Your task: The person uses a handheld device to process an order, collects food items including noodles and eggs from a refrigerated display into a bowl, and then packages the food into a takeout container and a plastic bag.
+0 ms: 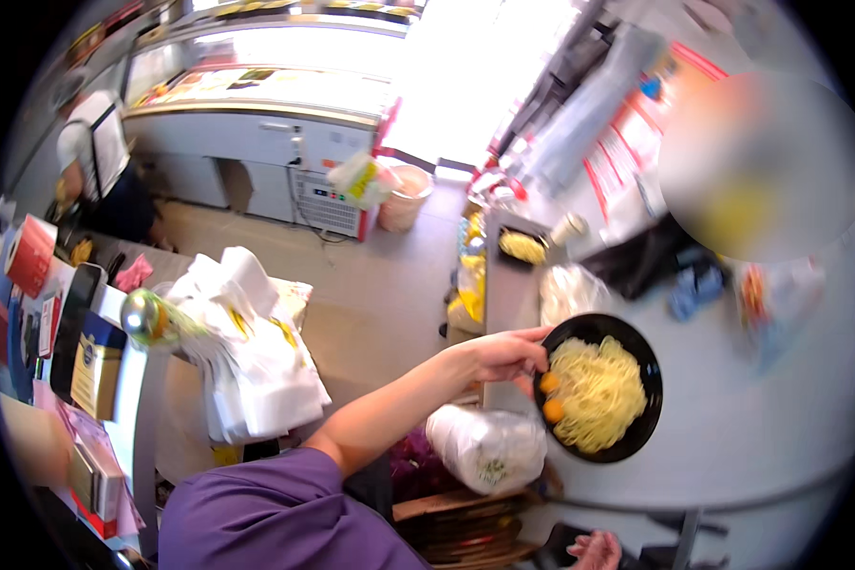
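Observation:
My left hand grips the near side of a round black bowl, its arm stretched out to the right. In the bowl lies a heap of pale yellow noodles. Two orange round pieces, like egg yolks, sit at the edge by my fingers. Beneath is a light grey tabletop; whether the bowl rests on it I cannot tell. Low at the bottom edge, my right hand is partly cut off, with fingers bent and no object visible in it.
A plastic-wrapped white stack lies below my left forearm. Beyond the bowl are a clear bag, a black tray of noodles and a blue cloth. White plastic bags hang at left. A co-worker stands near the display counter.

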Motion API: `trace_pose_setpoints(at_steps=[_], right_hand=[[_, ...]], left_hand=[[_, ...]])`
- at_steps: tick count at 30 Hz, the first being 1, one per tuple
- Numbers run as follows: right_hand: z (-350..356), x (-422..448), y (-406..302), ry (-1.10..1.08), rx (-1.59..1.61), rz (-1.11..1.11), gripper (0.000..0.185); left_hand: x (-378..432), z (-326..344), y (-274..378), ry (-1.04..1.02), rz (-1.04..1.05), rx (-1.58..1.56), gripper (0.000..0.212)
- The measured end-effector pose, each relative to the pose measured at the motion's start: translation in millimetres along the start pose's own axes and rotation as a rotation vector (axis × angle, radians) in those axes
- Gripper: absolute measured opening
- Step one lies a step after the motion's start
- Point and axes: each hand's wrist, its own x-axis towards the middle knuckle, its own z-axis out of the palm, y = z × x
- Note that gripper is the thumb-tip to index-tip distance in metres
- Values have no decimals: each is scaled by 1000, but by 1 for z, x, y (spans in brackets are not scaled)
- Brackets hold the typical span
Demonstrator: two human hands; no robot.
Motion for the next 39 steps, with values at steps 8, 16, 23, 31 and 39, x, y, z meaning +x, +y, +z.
trace_pose_setpoints(at_steps=[8,16,23,31,39], right_hand=[[276,156,-12,-580,346,15,32],[587,300,-4,-1095,350,-162,24],[864,284,-106,-1437,313,-333,19],[1135,150,-214,-1789,223,-464,18],[1355,-47,-384,-2189,366,97,27]], left_hand=[[16,-125,226,397,635,-46,82],[-122,-245,350,876,966,-16,87],[-269,-312,384,1236,1281,-5,83],[-422,-391,433,1435,1516,-97,82],[-556,-458,555,1566,1595,-137,83]])
